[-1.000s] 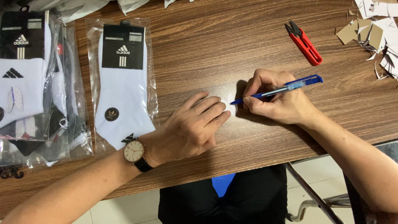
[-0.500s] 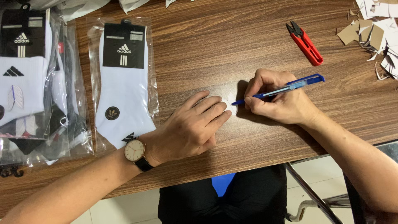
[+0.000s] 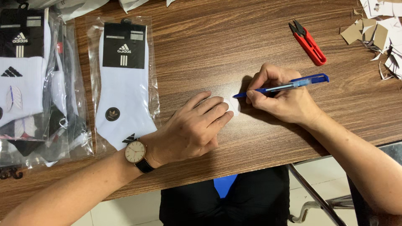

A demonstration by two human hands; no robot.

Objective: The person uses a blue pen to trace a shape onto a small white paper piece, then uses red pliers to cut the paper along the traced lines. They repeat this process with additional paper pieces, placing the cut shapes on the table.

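Observation:
My right hand (image 3: 282,98) grips a blue pen (image 3: 289,86) with its tip resting on a small white paper label (image 3: 233,104) on the brown wooden table (image 3: 217,46). My left hand (image 3: 190,129), with a round wristwatch (image 3: 136,152) on the wrist, lies flat on the table and its fingertips press down the label's left side. Most of the label is hidden under those fingers.
A white sock in a clear plastic bag (image 3: 123,81) lies left of my left hand. More bagged socks (image 3: 29,83) are stacked at the far left. Red thread snips (image 3: 307,42) lie beyond my right hand. Cardboard scraps (image 3: 379,35) sit at the far right corner.
The pen tip has shifted slightly across the label; both hands otherwise stay in place.

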